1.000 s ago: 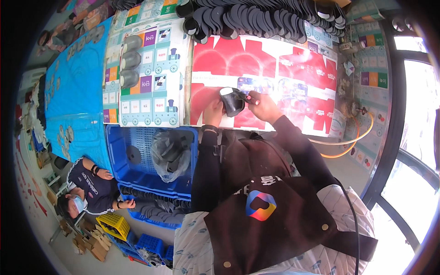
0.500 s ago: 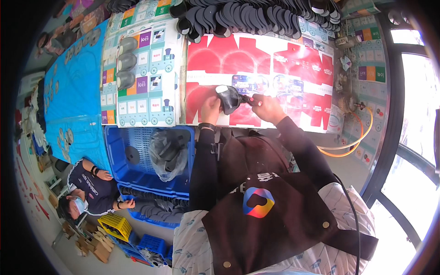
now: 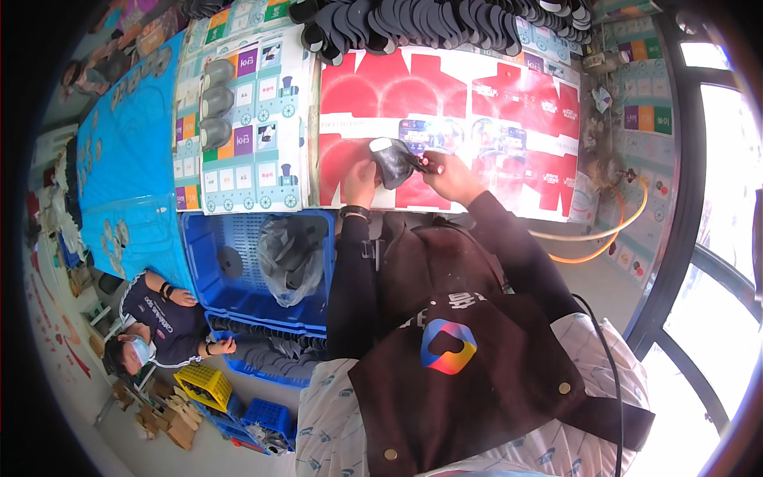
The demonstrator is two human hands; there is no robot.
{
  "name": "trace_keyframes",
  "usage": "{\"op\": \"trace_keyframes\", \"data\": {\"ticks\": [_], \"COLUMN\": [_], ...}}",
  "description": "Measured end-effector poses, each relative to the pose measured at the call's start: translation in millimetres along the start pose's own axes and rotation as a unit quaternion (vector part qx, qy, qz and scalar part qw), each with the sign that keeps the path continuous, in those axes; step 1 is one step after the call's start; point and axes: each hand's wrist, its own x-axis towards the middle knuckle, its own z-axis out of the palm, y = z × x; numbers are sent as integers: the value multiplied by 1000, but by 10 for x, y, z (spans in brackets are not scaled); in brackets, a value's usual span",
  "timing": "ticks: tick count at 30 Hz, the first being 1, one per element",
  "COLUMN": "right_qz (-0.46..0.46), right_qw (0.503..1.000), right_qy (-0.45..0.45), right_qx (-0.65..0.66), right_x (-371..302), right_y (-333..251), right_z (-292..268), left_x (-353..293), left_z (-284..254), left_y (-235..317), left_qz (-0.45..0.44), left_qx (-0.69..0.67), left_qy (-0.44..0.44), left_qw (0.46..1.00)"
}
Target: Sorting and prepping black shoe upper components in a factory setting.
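Observation:
My left hand (image 3: 362, 184) grips a shiny black cup-shaped piece (image 3: 395, 168) with a pale end, just above the near edge of the red-and-white printed sheet (image 3: 425, 83). My right hand (image 3: 455, 178) is closed around a small dark hand tool (image 3: 430, 166) with red on its handle. The tool's dark end meets the right side of the black piece; its exact kind and the point of contact are too small to make out. Both forearms reach in over a dark apron (image 3: 477, 366).
Dark curved pieces (image 3: 413, 28) are stacked along the back. Grey cup-shaped pieces (image 3: 216, 102) stand at left on patterned sheets. A blue crate (image 3: 208, 274) with a plastic bag (image 3: 288, 262) sits below left; a co-worker (image 3: 163, 318) is beside it. Hoses (image 3: 596, 236) hang at right.
Both hands, with the black piece and the tool, have shifted slightly left and up in the picture. The tool is still against the piece's right side. The whole view has tilted slightly.

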Motion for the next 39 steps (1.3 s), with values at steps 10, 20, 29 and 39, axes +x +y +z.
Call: {"op": "trace_keyframes", "data": {"ticks": [10,20,29,39], "right_qz": [-1,12,85,46], "right_qw": [1000,997,976,978], "right_qy": [-30,-80,-73,-124], "right_qx": [8,15,187,162], "right_x": [40,78,-142,82], "right_y": [175,12,426,344], "right_z": [-159,7,-110,-430], "left_x": [-47,75,-511,-4169], "left_z": [77,-221,-252,-2174], "left_y": [46,24,227,2892], "left_qz": [-43,-3,171,689], "left_qx": [-1,30,184,-208], "left_qy": [-14,11,200,343], "left_qw": [999,999,947,603]}}
